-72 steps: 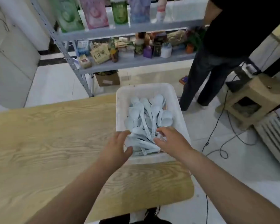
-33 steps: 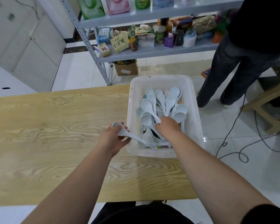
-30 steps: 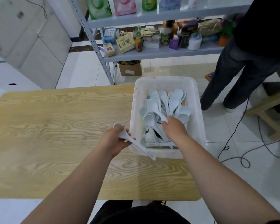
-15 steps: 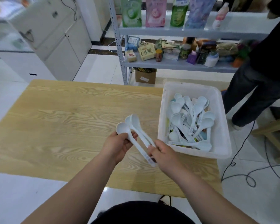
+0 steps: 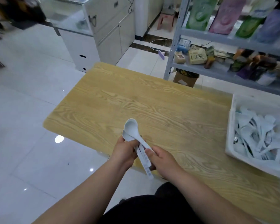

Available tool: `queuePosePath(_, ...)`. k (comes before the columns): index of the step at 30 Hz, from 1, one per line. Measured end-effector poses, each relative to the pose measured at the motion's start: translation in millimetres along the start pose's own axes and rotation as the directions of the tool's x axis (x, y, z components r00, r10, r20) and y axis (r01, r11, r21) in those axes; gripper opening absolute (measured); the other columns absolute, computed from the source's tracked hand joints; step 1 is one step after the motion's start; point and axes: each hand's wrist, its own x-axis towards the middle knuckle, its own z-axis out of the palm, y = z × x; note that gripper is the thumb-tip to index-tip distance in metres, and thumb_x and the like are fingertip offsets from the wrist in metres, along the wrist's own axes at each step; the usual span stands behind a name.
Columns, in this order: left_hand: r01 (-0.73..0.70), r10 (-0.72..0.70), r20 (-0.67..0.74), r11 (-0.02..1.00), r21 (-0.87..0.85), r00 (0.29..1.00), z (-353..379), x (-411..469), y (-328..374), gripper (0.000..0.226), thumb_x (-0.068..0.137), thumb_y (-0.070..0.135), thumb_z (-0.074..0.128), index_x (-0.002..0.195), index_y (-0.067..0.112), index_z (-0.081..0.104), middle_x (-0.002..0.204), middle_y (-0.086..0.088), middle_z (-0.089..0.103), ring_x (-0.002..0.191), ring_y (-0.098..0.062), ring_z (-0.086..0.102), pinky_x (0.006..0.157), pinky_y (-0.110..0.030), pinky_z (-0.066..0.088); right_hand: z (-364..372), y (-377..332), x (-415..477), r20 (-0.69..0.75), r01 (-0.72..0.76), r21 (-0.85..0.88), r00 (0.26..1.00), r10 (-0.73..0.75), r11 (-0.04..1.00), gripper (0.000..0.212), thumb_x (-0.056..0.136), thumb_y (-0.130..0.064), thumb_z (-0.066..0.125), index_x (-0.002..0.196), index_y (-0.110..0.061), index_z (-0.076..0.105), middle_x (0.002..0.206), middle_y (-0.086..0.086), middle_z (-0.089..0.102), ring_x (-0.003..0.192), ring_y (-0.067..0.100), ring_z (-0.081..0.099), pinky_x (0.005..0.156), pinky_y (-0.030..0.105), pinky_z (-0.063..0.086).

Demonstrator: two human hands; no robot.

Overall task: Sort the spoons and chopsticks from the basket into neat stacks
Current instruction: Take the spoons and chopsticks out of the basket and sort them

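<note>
Two white spoons [image 5: 131,126] sit nested, bowl over bowl, above the near left part of the table [image 5: 152,102]. The left hand [image 5: 124,152] curls round the handles just below the bowls, and the right hand [image 5: 163,159] pinches them nearer their ends. This looks like squaring up a first stack. Next, I judge, the pair needs laying flat on the wood, handles parallel, before reaching into the basket [image 5: 231,126] at the right, where a heap of spoons [image 5: 257,136] lies.

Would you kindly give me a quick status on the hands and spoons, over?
Left hand and right hand both gripping two stacked spoons. Basket at right holds many more. Bare table wood beneath.
</note>
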Motion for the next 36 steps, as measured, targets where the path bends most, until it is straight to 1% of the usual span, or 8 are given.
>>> queuePosePath(6, 0.021, -0.02, -0.041, 0.999, 0.031, 0.999, -36.0, 23.0, 28.6, 0.036, 0.093, -0.011, 0.057, 0.127, 0.0, 0.057, 0.115, -0.018, 0.07, 0.099, -0.029, 0.074, 0.072, -0.037, 0.061, 25.0, -24.2, 46.1, -0.07, 0.007, 0.094, 0.998, 0.0, 0.996, 0.022, 0.103, -0.037, 0.049, 0.084, -0.039, 0.061, 0.071, -0.009, 0.063, 0.067, 0.008, 0.063, 0.077, 0.038, 0.058)
queuePosePath(9, 0.033, -0.026, -0.09, 0.997, 0.073, 0.996, -46.5, 39.6, 46.5, 0.032, 0.091, -0.01, 0.059, 0.122, -0.003, 0.06, 0.102, -0.017, 0.073, 0.093, -0.027, 0.075, 0.069, -0.037, 0.06, 37.7, -35.8, 80.2, 0.034, -0.042, 0.11, 0.999, 0.039, 0.993, 0.01, 0.101, -0.03, 0.055, 0.102, -0.033, 0.065, 0.09, -0.008, 0.07, 0.084, 0.008, 0.069, 0.081, 0.036, 0.06)
queuePosePath(13, 0.034, -0.004, -0.16, 0.983, 0.181, 0.987, -59.3, 57.6, 78.6, 0.036, 0.087, -0.013, 0.059, 0.121, 0.0, 0.058, 0.101, -0.025, 0.071, 0.08, -0.034, 0.075, 0.06, -0.037, 0.059, 61.1, -57.7, 125.7, 0.178, -0.068, 0.078, 0.983, 0.053, 0.995, 0.013, 0.097, -0.029, 0.063, 0.108, -0.036, 0.064, 0.087, -0.008, 0.069, 0.076, 0.004, 0.07, 0.065, 0.021, 0.057)
queuePosePath(17, 0.057, -0.002, -0.195, 0.959, 0.277, 0.981, -89.1, 83.8, 105.1, 0.046, 0.081, -0.015, 0.05, 0.12, 0.007, 0.059, 0.11, -0.029, 0.069, 0.098, -0.045, 0.07, 0.085, -0.06, 0.057, 90.8, -73.3, 174.0, 0.262, -0.052, -0.067, 0.963, 0.068, 0.996, 0.027, 0.092, -0.035, 0.065, 0.112, -0.049, 0.055, 0.081, -0.011, 0.062, 0.066, 0.0, 0.063, 0.058, 0.017, 0.043)
queuePosePath(21, 0.093, -0.017, -0.279, 0.961, 0.26, 0.96, -123.1, 111.7, 123.9, 0.048, 0.08, -0.016, 0.052, 0.12, 0.008, 0.06, 0.112, -0.026, 0.07, 0.106, -0.045, 0.067, 0.098, -0.062, 0.05, 127.7, -85.5, 216.3, 0.286, -0.09, -0.105, 0.951, 0.117, 0.99, 0.025, 0.089, -0.03, 0.066, 0.108, -0.043, 0.059, 0.074, -0.011, 0.06, 0.053, -0.005, 0.056, 0.052, 0.016, 0.04)
queuePosePath(24, 0.108, -0.016, -0.306, 0.952, 0.286, 0.952, -157.1, 148.1, 147.9, 0.047, 0.081, -0.014, 0.052, 0.122, 0.01, 0.06, 0.109, -0.022, 0.071, 0.098, -0.039, 0.07, 0.085, -0.052, 0.056, 162.8, -99.3, 251.7, 0.253, -0.134, -0.113, 0.954, 0.159, 0.985, 0.021, 0.089, -0.024, 0.066, 0.099, -0.041, 0.058, 0.071, -0.009, 0.056, 0.045, -0.004, 0.051, 0.04, 0.012, 0.035)
queuePosePath(31, 0.17, -0.077, -0.199, 0.845, 0.507, 0.977, -210.6, 246.2, 222.6, 0.037, 0.077, -0.001, 0.055, 0.107, 0.017, 0.065, 0.093, -0.008, 0.072, 0.076, -0.02, 0.066, 0.058, -0.03, 0.052, 229.8, -134.1, 335.3, -0.059, -0.277, -0.118, 0.96, 0.272, 0.953, 0.019, 0.089, -0.017, 0.061, 0.102, -0.031, 0.06, 0.064, -0.018, 0.057, 0.059, -0.002, 0.056, 0.048, 0.013, 0.035)
queuePosePath(36, 0.128, -0.069, -0.113, 0.699, 0.703, 0.991, -228.2, 286.5, 260.8, 0.032, 0.078, 0.005, 0.055, 0.103, 0.025, 0.059, 0.101, -0.007, 0.068, 0.093, -0.025, 0.066, 0.084, -0.044, 0.056, 249.7, -139.8, 372.8, -0.157, -0.382, -0.156, 0.92, 0.359, 0.911, 0.02, 0.091, -0.024, 0.063, 0.11, -0.027, 0.057, 0.082, -0.017, 0.057, 0.069, 0.002, 0.056, 0.05, 0.02, 0.036)
